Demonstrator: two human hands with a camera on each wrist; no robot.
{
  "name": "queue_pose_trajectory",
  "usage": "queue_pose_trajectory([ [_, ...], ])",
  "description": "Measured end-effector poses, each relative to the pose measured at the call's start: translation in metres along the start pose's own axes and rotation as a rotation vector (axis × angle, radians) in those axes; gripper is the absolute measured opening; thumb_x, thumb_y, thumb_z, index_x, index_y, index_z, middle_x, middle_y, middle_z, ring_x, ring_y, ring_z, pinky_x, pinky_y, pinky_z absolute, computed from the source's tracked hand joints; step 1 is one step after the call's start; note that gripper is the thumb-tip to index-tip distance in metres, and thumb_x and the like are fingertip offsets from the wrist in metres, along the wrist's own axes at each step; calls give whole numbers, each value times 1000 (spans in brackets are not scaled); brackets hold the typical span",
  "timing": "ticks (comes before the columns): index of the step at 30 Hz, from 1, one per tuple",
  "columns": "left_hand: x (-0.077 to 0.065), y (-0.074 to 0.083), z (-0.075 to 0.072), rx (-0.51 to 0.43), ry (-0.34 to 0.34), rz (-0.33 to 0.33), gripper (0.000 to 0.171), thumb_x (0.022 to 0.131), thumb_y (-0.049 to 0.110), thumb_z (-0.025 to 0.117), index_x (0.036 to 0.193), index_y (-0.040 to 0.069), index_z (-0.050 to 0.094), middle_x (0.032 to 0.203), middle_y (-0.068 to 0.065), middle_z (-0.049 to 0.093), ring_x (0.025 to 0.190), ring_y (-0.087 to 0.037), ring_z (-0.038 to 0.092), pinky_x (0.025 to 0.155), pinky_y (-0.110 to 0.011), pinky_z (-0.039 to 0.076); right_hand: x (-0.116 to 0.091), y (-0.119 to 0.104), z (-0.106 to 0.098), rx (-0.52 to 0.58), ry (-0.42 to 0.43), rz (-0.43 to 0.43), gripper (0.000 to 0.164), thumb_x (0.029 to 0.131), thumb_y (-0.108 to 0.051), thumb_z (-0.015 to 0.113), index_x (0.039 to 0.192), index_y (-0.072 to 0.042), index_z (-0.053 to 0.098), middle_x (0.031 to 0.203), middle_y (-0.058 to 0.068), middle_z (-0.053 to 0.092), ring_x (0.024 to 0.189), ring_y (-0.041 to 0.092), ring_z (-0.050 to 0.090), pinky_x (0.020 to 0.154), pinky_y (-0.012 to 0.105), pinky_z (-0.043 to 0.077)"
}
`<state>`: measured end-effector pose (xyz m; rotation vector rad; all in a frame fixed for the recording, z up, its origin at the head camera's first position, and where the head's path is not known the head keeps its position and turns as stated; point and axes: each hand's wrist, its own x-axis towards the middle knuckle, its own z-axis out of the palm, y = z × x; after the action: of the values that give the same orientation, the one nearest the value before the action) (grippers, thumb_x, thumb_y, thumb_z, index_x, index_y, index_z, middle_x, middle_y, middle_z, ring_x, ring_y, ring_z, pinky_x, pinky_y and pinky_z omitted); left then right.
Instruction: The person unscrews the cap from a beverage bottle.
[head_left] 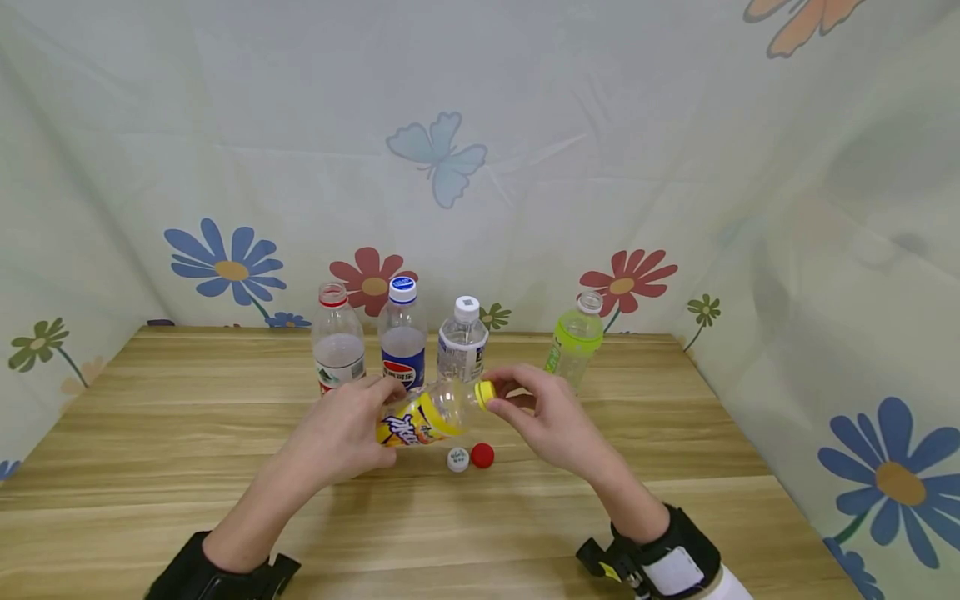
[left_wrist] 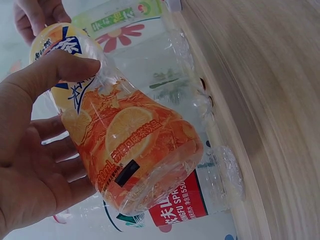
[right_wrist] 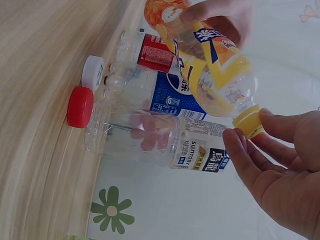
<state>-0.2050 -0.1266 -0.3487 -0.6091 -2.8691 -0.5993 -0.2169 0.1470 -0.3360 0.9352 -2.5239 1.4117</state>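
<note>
My left hand [head_left: 344, 423] grips a clear bottle with a yellow and orange label [left_wrist: 130, 130] round its middle, tilted with its neck toward the right. The yellow cap [right_wrist: 248, 121] sits at the bottle's mouth, and my right hand [head_left: 543, 414] pinches it between thumb and fingers. Below the bottle's neck, a white cap [head_left: 457, 459] and a red cap [head_left: 482, 455] lie side by side on the wooden table [head_left: 187, 450].
Behind my hands stand an uncapped bottle with a red neck ring [head_left: 337, 333], a blue-labelled bottle with a white and blue cap [head_left: 403, 333] and a white-capped bottle [head_left: 462, 337]. An uncapped green-labelled bottle [head_left: 576, 337] is farther right. A flowered curtain [head_left: 525, 208] hangs behind.
</note>
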Motion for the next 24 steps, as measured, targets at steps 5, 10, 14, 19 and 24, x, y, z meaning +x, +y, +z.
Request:
queue_pose_trajectory([
  [5, 0, 0, -1, -3, -6, 0, 63, 60, 23, 92, 116, 14, 64, 105, 4, 63, 89, -13, 58, 80, -32, 52, 0, 0, -1, 1, -5, -23, 28, 91, 0, 68, 118, -3, 63, 108, -3, 62, 98, 21, 61, 81, 26, 53],
  [10, 0, 1, -1, 3, -12, -3, 63, 60, 24, 92, 116, 14, 64, 104, 5, 62, 88, -12, 58, 80, -32, 52, 0, 0, -1, 0, -7, -33, 29, 90, 3, 68, 117, -4, 63, 110, -3, 61, 100, 22, 61, 82, 24, 52],
  [14, 0, 1, -1, 7, -8, -2, 63, 60, 24, 92, 116, 14, 64, 104, 5, 62, 89, -12, 57, 80, -32, 52, 0, 0, 0, 1, -8, -43, 31, 88, 5, 69, 117, -5, 63, 110, -3, 61, 101, 23, 61, 83, 25, 52],
  [19, 0, 0, 0, 7, -2, 6, 63, 60, 24, 92, 115, 14, 64, 105, 5, 63, 90, -13, 58, 81, -33, 52, 0, 1, 0, 5, -9, -61, 32, 87, 8, 69, 115, -7, 63, 110, -4, 60, 101, 20, 61, 84, 28, 52],
  [24, 0, 0, 0, 6, -3, 2, 63, 60, 24, 92, 115, 14, 64, 105, 4, 63, 90, -13, 58, 81, -33, 52, 1, 1, -1, 21, -11, -74, 33, 87, 9, 69, 115, -7, 63, 111, -5, 60, 102, 18, 61, 85, 29, 52],
])
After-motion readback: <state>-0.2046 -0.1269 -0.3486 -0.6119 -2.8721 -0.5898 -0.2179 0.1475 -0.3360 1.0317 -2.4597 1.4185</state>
